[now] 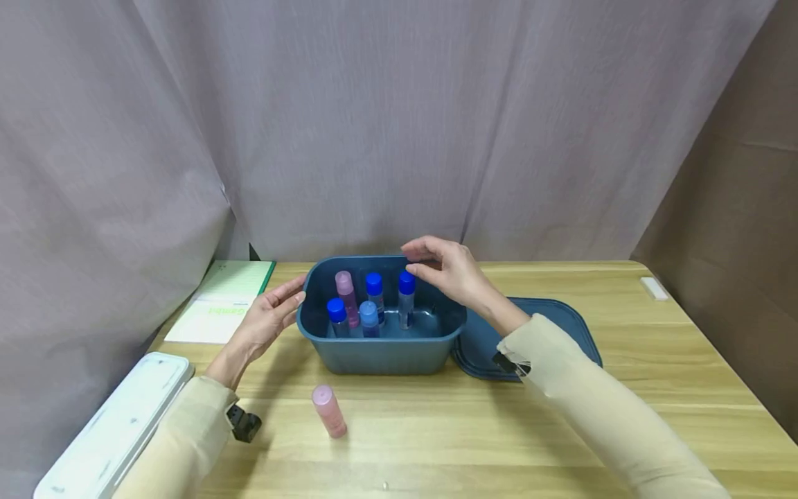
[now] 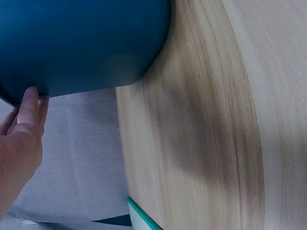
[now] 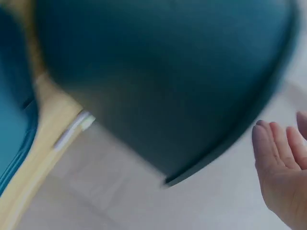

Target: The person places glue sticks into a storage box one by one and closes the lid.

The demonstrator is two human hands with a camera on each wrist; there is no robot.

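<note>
A pale wooden table [image 1: 561, 443] stands before grey curtains. The left hand [image 1: 264, 324], fingers straight, rests against the left end of the one dark-blue plastic tub [image 1: 382, 350]; a single pink bottle [image 1: 328, 411] lies on its side in front, nearer that hand. Inside the tub stand five bottles: four blue-capped [image 1: 406, 283], one pink-capped [image 1: 344, 283]. The right hand [image 1: 445, 267], loosely bent and holding nothing, hovers over the far rim.

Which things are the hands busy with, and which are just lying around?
Busy with:
left hand touching the blue bin
right hand above the bottles in the bin
pink bottle lying on the table

Just lying around:
bin lid
green notebook
white case
small white block
</note>
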